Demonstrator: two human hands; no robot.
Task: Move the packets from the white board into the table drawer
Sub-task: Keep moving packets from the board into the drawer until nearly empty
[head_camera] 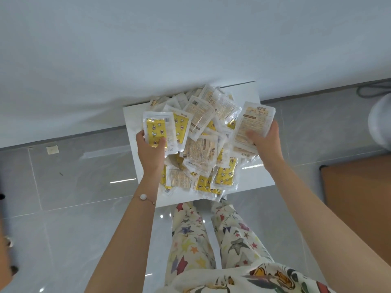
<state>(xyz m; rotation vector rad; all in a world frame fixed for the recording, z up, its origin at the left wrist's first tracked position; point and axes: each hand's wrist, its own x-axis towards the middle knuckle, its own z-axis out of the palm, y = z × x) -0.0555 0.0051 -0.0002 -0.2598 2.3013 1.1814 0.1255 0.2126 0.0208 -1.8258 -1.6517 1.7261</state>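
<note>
Looked straight down on glossy grey floor tiles [74, 176] meeting a plain white wall [148, 39] along a dark skirting strip [84, 137]. Found the white board [132, 121] flat on the tiles, with its far edge up against the wall. Saw it heaped with a loose pile of packets [203, 149], some yellow side up with star and moon prints, others showing the printed back, a few overhanging the near edge. Noted a small pale scrap [52, 149] on the floor to the left near the skirting, and a brown panel [359, 197] flat on the tiles well off to the right. Stood at the board's near edge in star-patterned trousers [190, 240].

Held both bare arms stretched forward over the pile, with a thin bracelet [143, 196] on the left wrist. Gripped one yellow packet [157, 127] in the left hand [149, 149], thumb across the front and fingers curled behind, above the left part of the pile. Pinched a printed-side packet [256, 121] in the right hand [267, 140], thumb pressed on the face and fingers wrapped behind the right edge, at the right side of the pile. Could not tell whether further packets sat under it in the same grip.
</note>
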